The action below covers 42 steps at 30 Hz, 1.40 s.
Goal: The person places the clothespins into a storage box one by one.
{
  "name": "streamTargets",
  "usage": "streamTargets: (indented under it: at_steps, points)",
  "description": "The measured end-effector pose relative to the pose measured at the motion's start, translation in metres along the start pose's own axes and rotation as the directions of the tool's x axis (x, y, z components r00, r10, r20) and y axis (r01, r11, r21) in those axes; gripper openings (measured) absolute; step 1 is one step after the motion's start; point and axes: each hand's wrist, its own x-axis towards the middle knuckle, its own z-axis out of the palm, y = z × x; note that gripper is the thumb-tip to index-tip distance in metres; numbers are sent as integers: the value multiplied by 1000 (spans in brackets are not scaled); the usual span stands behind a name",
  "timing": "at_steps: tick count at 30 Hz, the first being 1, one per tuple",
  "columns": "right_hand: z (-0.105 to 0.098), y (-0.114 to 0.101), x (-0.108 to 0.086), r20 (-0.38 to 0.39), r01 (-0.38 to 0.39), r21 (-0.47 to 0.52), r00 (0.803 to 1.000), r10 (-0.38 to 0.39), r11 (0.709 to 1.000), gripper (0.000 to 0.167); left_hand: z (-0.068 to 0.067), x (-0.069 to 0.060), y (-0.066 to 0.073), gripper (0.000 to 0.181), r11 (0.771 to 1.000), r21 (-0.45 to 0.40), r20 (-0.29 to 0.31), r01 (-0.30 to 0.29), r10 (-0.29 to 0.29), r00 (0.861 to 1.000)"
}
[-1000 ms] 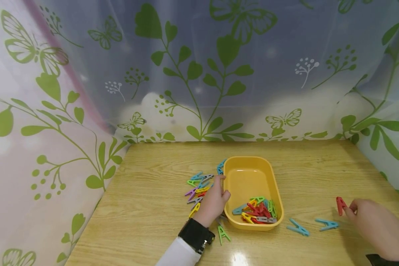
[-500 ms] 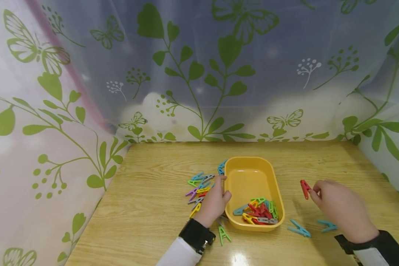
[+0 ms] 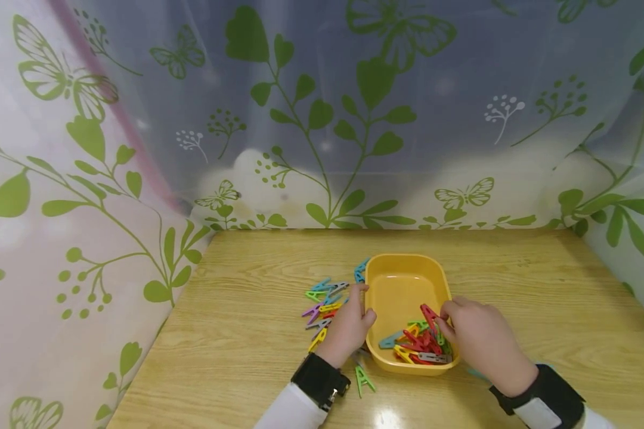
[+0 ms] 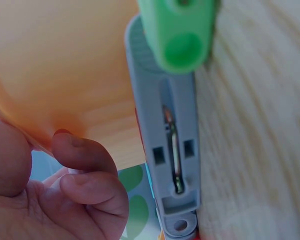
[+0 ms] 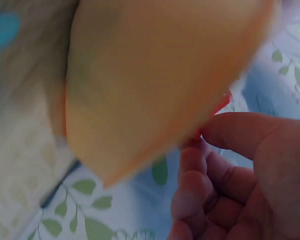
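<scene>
A yellow tray (image 3: 402, 295) holds a heap of mixed clothespins (image 3: 421, 342) at its near end. At its left wall, my left hand (image 3: 346, 330) grips the rim, its thumb reaching over the edge; curled fingers (image 4: 87, 175) show beside the tray (image 4: 65, 90) in the left wrist view. Over the tray's right rim, my right hand (image 3: 480, 339) pinches a red clothespin (image 3: 429, 317) between thumb and fingers, just above the heap. In the right wrist view, the tray wall (image 5: 155, 85) mostly hides that red clothespin (image 5: 222, 103) beside the right hand (image 5: 230, 175).
More clothespins (image 3: 322, 307) lie scattered left of the tray, partly behind the left hand. Blue ones (image 3: 360, 271) touch its far left corner. A green clothespin (image 3: 363, 380) lies nearer the front. A blue one (image 3: 476, 373) is mostly hidden beneath the right arm. Patterned curtain (image 3: 300, 179) surrounds the wooden table (image 3: 247, 333).
My right hand has moved left from the table's right side to above the tray, carrying the red clothespin. The left hand has kept its place at the tray.
</scene>
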Motion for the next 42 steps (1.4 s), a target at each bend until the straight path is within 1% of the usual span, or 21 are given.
streamTargets:
  at_steps: [3, 9, 14, 19, 25, 31, 35, 38, 42]
  points:
    - [6, -8, 0, -17, 34, -7, 999, -34, 999, 20, 1, 0, 0, 51, 1000, -7, 3, -2, 2, 1000]
    - [15, -15, 2, -38, 64, 8, 997, -63, 998, 18, 2, 0, 0, 51, 1000, -8, 5, 0, 0, 1000]
    - [21, -16, 3, -20, 64, 24, 998, -63, 998, 18, 3, 0, 0, 51, 1000, -8, 9, -6, 6, 1000]
    - [25, -16, 2, -12, 68, 16, 998, -68, 998, 20, 2, -1, 0, 51, 1000, -10, 11, -17, 17, 1000]
    - [28, -15, 2, -15, 77, -4, 997, -77, 997, 20, 2, 0, 0, 52, 1000, -8, 3, -15, 15, 1000]
    - [26, -15, 1, -1, 67, 2, 998, -67, 998, 17, 2, 0, -1, 52, 1000, 9, -1, -12, 12, 1000]
    - [20, -12, -2, 6, 57, 20, 998, -57, 998, 15, 1, 1, 0, 52, 1000, 18, -6, -9, 9, 1000]
    - [12, -8, -4, 0, 46, 37, 999, -46, 998, 15, 1, 1, 0, 53, 1000, 14, -3, 0, 0, 1000]
    - [4, 2, -7, -34, 33, 51, 999, -32, 998, 15, 0, 0, 0, 53, 1000, 11, 0, 6, -6, 1000]
